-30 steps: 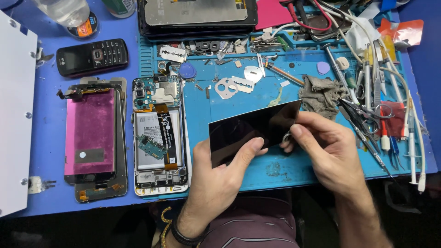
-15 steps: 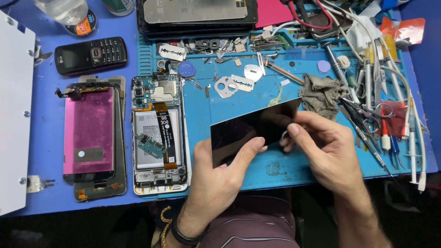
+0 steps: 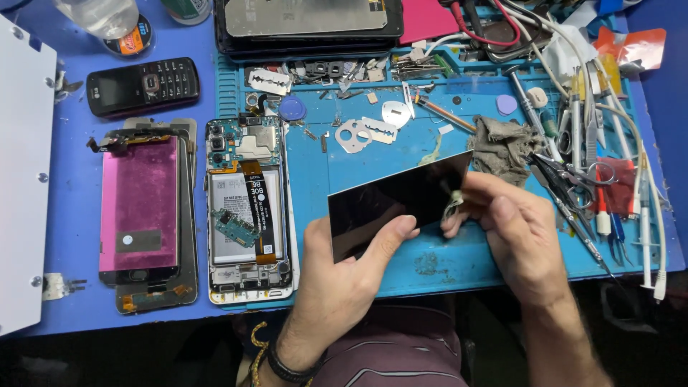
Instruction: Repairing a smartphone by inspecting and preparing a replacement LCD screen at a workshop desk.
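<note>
The black glass panel (image 3: 398, 201) tilts above the blue mat (image 3: 430, 143), long axis rising rightward, its lower left edge pinched by the left hand (image 3: 344, 279), while the right hand (image 3: 512, 233), fingers closed on a pale scrap (image 3: 453, 206), touches its right end.

Bare forearms; left wrist (image 3: 283, 358): black band, yellow braided cord.

Opened phone (image 3: 247, 208) sits mid-tabletop, detached screen (image 3: 140, 215) to its left, keypad phone (image 3: 142, 86) behind, tools (image 3: 595, 179) along the right edge.
</note>
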